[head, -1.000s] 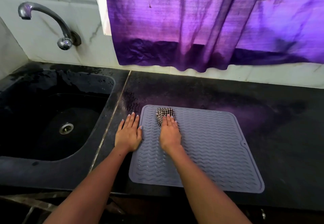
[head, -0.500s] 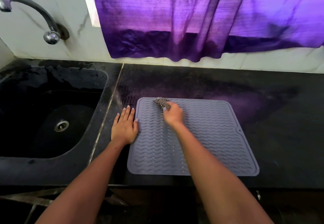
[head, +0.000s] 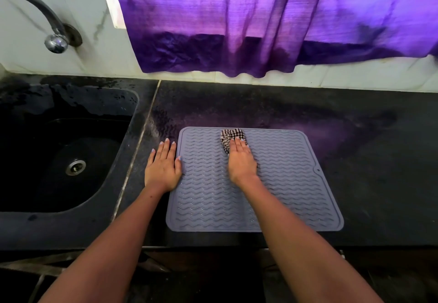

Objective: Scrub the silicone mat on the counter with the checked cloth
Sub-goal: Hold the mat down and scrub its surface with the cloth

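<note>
On mat (head: 284, 184): right hand (head: 241, 162) flat on cloth (head: 231, 136) (far edge).

Mat (head: 284, 184) under my hands: grey-lilac, with raised wavy ridges in rows. Cloth (head: 231, 136): black-and-white check. Tabletop (head: 367, 148): black, speckled, with a purple cast. Sink (head: 59, 151): black, its drain (head: 75, 167) silver. Curtain (head: 260, 23): purple, darker along the hem. Wall (head: 99, 49): white, grey-veined.

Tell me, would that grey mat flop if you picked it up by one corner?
Probably. The mat looks thin and lies flat on the counter, so it would likely droop. It may slide too: the left hand presses flat at its edge.
</note>
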The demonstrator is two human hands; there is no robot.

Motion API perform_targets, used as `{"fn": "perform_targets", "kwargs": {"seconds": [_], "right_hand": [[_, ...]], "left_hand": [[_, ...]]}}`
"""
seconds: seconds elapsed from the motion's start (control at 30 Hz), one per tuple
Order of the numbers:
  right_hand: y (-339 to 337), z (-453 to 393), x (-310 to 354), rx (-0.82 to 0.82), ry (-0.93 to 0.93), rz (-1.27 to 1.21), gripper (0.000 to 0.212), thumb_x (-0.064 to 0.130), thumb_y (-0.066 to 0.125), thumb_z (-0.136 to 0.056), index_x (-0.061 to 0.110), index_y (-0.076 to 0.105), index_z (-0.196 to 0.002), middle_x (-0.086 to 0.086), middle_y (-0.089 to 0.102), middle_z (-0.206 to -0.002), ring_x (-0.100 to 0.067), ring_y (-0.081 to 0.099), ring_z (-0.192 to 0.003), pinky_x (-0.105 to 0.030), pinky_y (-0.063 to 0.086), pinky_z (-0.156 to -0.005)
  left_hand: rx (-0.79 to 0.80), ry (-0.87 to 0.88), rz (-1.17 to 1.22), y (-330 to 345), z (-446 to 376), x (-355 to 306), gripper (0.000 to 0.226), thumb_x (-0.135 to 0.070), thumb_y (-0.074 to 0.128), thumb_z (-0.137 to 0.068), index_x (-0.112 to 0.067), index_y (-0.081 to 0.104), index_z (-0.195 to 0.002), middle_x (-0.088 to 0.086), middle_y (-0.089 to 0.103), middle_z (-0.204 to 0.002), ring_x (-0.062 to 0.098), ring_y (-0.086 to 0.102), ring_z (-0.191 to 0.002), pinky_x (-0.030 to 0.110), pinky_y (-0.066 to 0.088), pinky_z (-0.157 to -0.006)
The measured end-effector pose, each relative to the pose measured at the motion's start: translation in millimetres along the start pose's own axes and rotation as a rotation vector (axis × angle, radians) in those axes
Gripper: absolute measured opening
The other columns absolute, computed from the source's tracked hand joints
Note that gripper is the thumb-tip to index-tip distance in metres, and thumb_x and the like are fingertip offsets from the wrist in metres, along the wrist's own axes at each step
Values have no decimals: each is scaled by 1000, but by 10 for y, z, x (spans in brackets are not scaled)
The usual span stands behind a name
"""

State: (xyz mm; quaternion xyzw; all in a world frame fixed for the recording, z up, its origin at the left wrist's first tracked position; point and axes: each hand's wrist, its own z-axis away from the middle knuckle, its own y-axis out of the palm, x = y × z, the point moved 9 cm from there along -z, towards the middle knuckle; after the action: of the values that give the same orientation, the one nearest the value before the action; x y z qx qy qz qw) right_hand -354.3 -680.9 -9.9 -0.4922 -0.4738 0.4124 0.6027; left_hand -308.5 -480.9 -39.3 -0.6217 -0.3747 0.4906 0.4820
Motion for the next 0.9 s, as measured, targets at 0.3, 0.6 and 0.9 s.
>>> {"fn": "perform_targets", "kwargs": {"seconds": [0.3,0.6,0.9], "right_hand": [[-65,-132,-161,25,-17,-322,55,1,42,-94,10,27,-147,-7,25,-155,-18,24,-142,-29,14,-118],[-557,-96,-1049,-282,457,-818,36,8,46,-95,13,53,-130,-10,62,-119,-26,57,-109,-30,43,-90],[-45,-11,-601,-10,80,-181,56,21,35,-99,5,15,-149,-11,9,-158,-22,6,-147,-32,1,-120]], "left_hand": [[-9,6,1,-9,10,2,87,-53,-9,-75,-13,17,-147,4,10,-157,16,4,-145,36,0,-118],[-28,13,20,-44,6,9,88,-55,-6,-74,-13,22,-146,4,15,-156,16,9,-145,36,4,-117],[-23,12,9,-31,-7,11,88,-55,-6,-75,-12,20,-147,5,13,-156,16,8,-145,36,2,-117]]}}
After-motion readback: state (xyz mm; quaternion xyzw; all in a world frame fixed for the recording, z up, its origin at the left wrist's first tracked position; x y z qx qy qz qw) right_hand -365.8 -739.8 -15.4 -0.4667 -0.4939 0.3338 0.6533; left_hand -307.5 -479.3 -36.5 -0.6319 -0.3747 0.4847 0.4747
